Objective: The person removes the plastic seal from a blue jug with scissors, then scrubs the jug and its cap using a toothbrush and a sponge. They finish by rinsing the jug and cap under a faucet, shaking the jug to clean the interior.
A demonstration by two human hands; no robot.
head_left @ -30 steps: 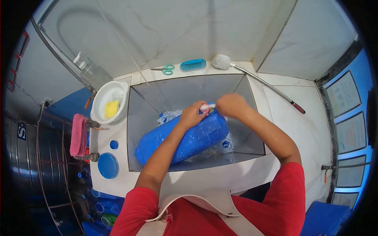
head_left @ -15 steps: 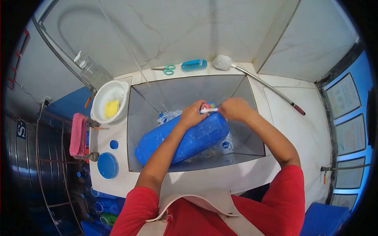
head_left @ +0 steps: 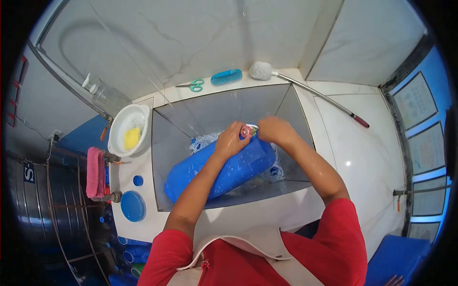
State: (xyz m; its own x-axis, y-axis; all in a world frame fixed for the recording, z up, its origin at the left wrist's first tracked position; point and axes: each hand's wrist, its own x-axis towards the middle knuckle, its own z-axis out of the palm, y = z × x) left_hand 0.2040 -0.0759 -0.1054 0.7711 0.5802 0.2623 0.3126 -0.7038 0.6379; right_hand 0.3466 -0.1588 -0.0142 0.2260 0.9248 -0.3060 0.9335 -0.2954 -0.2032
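A large blue water container (head_left: 224,167) lies slanted in the grey sink basin (head_left: 200,106), its wet surface showing white streaks. My left hand (head_left: 231,140) is closed at the container's upper right end, fingers about a round red-and-white fitting (head_left: 245,131). Just right of this, my right hand (head_left: 275,129) is closed and somewhat blurred, with a slim white tool (head_left: 252,126) at its fingertips. Its kind is mostly hidden. Crumpled clear plastic with blue parts (head_left: 274,172) sits under and behind the container.
Along the back ledge lie scissors (head_left: 196,86), a blue brush (head_left: 226,77) and a long-handled white scrubber (head_left: 261,70). On the left are a white basin (head_left: 113,143) with a yellow sponge (head_left: 132,138), a pump bottle (head_left: 107,95) and blue lids (head_left: 132,206). Another person's hand (head_left: 395,280) shows bottom right.
My right hand has shifted slightly up and left, and the white tool now shows less and higher by the fitting. Another person's hand has appeared at the bottom right.
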